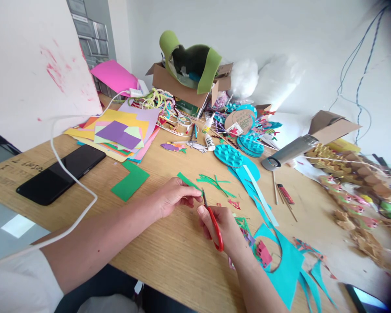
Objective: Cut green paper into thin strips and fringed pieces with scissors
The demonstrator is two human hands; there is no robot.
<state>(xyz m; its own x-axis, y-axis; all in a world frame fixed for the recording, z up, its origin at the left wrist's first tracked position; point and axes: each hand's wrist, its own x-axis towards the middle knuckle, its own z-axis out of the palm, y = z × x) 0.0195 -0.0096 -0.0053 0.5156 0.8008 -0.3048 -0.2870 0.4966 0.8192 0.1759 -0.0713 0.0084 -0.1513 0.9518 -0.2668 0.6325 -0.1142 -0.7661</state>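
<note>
My left hand pinches a narrow strip of green paper between thumb and fingers, just above the wooden table. My right hand is closed around red-handled scissors, whose dark blades point up and left and meet the end of the strip. Beyond the hands lie several thin green paper strips, some crossing each other. To the left of my left forearm rests an L-shaped piece of green paper. Small red paper scraps are near the scissors.
A black phone and a white cable are at left, near a stack of coloured paper. Glue bottles stand behind. Blue paper offcuts spread at right, below a grey metal flask. A cardboard box stands at the back.
</note>
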